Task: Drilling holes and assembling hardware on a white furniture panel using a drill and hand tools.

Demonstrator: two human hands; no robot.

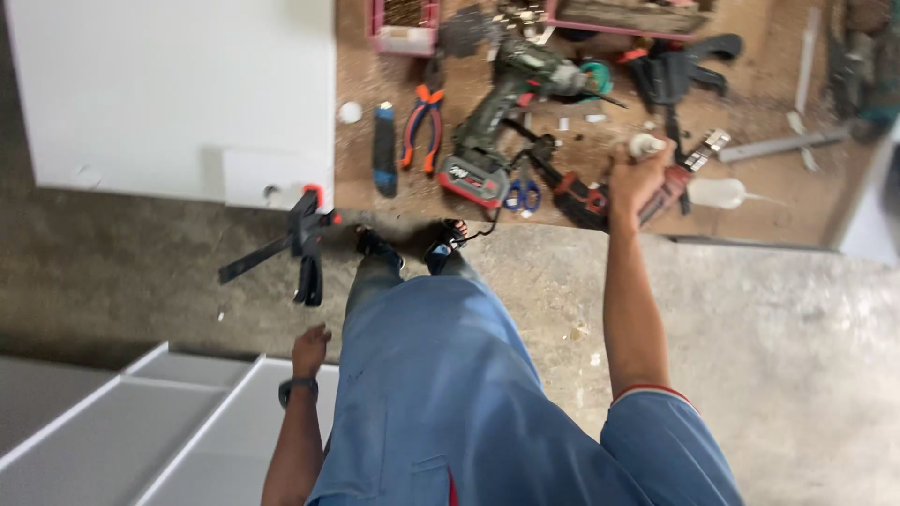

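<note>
The right hand (636, 178) is closed around a small white bottle (645, 144), gripping its body so that the rounded top pokes out above the fingers; bottle and hand sit over the near edge of the desk (750, 56), right of centre. The arm is stretched out straight from the shoulder, which suggests a reach across from a standing position rather than close work.

Just right of that hand lie a red-handled tool (667, 190) and a second white squeeze bottle (722, 193) on its side, nozzle pointing right. Just left lie a red and black tool (579, 199), blue-handled scissors (522, 196) and a dark green cordless drill (502, 112) on its side, bit end toward the far right. Further left are orange and blue pliers (421, 126) and a black and blue utility knife (384, 150). A black bar clamp (680, 73) lies at the far side, beside pink trays (405, 26). The tools are spread loosely in one reachable band along the desk's near half.

The left hand (309, 351) hangs low by the hip, fingers loosely curled, holding nothing, with a dark watch on the wrist. It hangs just above a white cabinet frame (141, 422) lying on the concrete floor (750, 328). A black and red clamp (305, 244) grips the near edge of a white panel (178, 94) at far left.
</note>
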